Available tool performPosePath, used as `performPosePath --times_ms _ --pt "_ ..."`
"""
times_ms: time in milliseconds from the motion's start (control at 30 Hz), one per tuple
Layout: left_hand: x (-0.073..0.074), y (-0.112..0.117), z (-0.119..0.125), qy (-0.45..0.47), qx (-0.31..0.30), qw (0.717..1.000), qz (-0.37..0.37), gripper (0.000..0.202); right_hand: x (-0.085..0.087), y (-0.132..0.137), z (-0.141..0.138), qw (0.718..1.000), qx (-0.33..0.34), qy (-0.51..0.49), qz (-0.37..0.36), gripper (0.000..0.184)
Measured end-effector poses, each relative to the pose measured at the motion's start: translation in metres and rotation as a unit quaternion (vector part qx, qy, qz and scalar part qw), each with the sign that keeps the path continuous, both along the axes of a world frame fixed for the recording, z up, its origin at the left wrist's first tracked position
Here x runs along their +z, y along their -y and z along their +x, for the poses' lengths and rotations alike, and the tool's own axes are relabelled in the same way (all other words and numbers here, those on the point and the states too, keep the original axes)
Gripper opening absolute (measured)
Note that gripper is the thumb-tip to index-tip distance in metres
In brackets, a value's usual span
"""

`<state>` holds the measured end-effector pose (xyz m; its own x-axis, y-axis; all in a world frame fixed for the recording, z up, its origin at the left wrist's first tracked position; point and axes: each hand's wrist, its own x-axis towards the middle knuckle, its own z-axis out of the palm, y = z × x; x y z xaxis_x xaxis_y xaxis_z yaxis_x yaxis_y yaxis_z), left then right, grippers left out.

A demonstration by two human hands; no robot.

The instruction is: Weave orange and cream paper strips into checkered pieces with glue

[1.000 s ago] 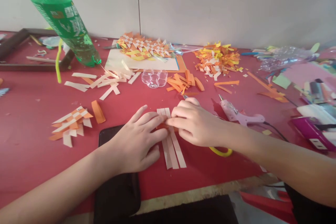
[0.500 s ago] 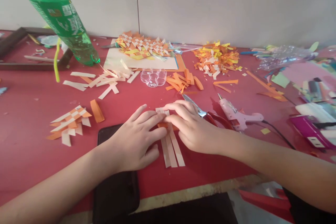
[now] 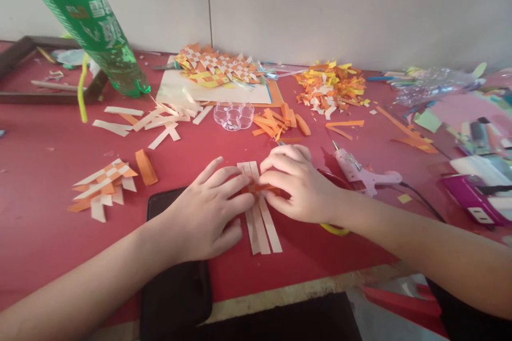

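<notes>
There are three side-by-side pale strips (image 3: 261, 229), one green bottle (image 3: 86, 26) and one glue gun (image 3: 365, 174).

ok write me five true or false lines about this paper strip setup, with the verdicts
1. The left hand lies partly over cream paper strips. True.
2. The paper scrap pile is all blue. False: it mixes orange, yellow and white.
3. The pink glue gun lies right of the right hand. True.
4. The right hand grips the pink glue gun. False: its fingers are at an orange paper strip.
5. The green soda bottle is left of the clear palette. True.
</notes>
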<state>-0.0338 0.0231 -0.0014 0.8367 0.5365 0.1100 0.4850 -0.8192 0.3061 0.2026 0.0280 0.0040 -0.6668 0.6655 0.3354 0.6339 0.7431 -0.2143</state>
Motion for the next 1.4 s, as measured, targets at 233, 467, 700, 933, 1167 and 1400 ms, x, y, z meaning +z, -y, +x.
performPosePath --times_ms 233,467,700,933,1167,1400 --pt "0.0 0.001 -0.002 -0.003 -0.004 1.0 0.001 0.032 -0.003 0.008 0.004 0.995 0.006 0.039 0.088 0.019" --pt "-0.001 0.001 -0.001 0.003 -0.002 1.0 -0.001 0.034 -0.007 0.013 0.005 0.994 0.018 0.064 0.092 0.017" --pt "0.002 0.002 -0.001 -0.002 -0.005 1.0 0.004 0.033 -0.007 0.011 0.006 0.997 0.001 0.072 0.041 0.018" --pt "0.0 0.002 -0.002 -0.011 0.001 1.0 0.006 0.038 -0.005 0.017 0.011 0.998 -0.042 -0.009 -0.042 0.036" --pt "-0.002 0.004 -0.003 0.004 0.008 1.0 0.005 0.039 -0.008 0.021 0.008 0.997 -0.042 0.065 0.027 0.035" --pt "-0.001 0.002 -0.001 0.021 -0.007 1.0 -0.004 0.035 -0.008 0.016 -0.002 0.998 -0.067 0.02 0.01 0.022"
